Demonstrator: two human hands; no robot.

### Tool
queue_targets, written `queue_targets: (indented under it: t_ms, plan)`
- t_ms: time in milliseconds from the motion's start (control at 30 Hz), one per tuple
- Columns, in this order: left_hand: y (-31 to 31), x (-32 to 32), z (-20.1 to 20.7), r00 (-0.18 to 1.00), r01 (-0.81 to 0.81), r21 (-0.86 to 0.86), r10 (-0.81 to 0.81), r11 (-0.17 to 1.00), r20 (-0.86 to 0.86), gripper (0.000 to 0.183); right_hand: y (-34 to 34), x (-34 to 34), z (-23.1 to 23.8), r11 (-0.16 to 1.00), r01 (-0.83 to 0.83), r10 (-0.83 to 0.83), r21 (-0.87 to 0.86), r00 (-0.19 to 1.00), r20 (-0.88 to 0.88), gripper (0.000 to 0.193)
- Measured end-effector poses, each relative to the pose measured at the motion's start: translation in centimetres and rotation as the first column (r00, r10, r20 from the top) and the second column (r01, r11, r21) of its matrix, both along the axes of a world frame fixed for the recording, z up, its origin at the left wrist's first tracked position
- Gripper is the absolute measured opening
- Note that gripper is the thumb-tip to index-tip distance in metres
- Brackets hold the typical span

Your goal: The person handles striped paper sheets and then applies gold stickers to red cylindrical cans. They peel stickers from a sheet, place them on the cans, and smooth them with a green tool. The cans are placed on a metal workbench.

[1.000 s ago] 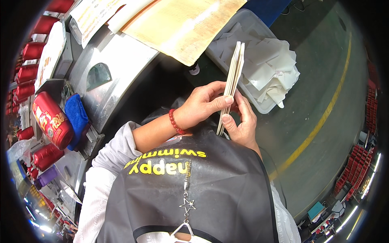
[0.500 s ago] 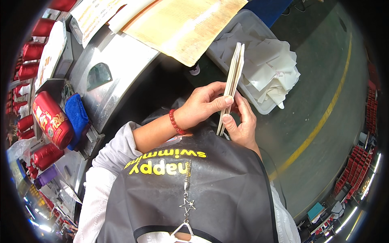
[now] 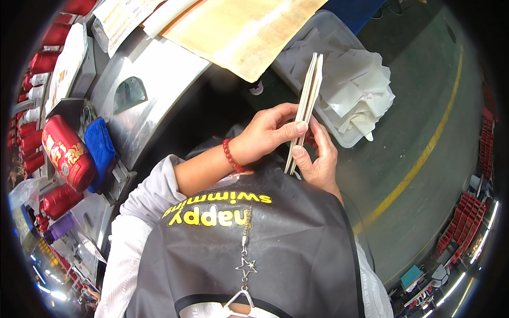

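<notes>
A thin stack of pale flat sheets (image 3: pixel 306 103) stands edge-on in front of my chest, held between both hands. My left hand (image 3: pixel 268 132), with a red bead bracelet on its wrist, pinches the stack from the left side with its fingers closed on it. From the right, my right hand (image 3: pixel 317 159) grips the lower part of the same stack, thumb pressed on its edge. The stack points up toward a clear plastic bin (image 3: pixel 344 139) filled with white paper pieces (image 3: pixel 352 90).
A large tan sheet (image 3: pixel 246 32) lies over a curved metal machine surface (image 3: pixel 159 79) at the upper left. A red can (image 3: pixel 66 153) and a blue cloth (image 3: pixel 99 151) sit at the left. The grey floor with a yellow line (image 3: pixel 424 153) runs along the right.
</notes>
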State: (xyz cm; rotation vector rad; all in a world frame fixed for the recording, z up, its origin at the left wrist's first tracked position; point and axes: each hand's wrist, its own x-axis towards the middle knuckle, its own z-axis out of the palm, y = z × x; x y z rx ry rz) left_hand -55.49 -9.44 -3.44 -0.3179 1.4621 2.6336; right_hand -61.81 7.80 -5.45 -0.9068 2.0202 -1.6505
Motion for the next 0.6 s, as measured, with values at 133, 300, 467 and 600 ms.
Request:
queue_targets:
  t_ms: [133,300,467,600]
  plan:
    - [0.05,0.05,-0.63,1.0,-0.004,0.008,0.004,1.0,-0.001,0.047,0.01,0.03,-0.34,1.0,0.005,-0.006,-0.009,1.0,-0.007,0.071]
    - [-0.07,0.03,-0.68,1.0,-0.001,0.012,0.001,1.0,0.004,0.049,0.05,-0.03,-0.45,1.0,0.011,-0.011,0.009,1.0,-0.02,0.071]
    - [-0.09,0.03,-0.61,1.0,-0.007,-0.013,0.008,1.0,0.022,0.052,-0.08,-0.05,-0.28,1.0,0.015,-0.015,0.011,1.0,-0.02,0.071]
    - [-0.17,0.05,-0.53,1.0,-0.004,-0.01,0.004,1.0,0.027,0.052,-0.19,-0.08,-0.15,1.0,0.008,-0.008,0.012,1.0,-0.011,0.071]
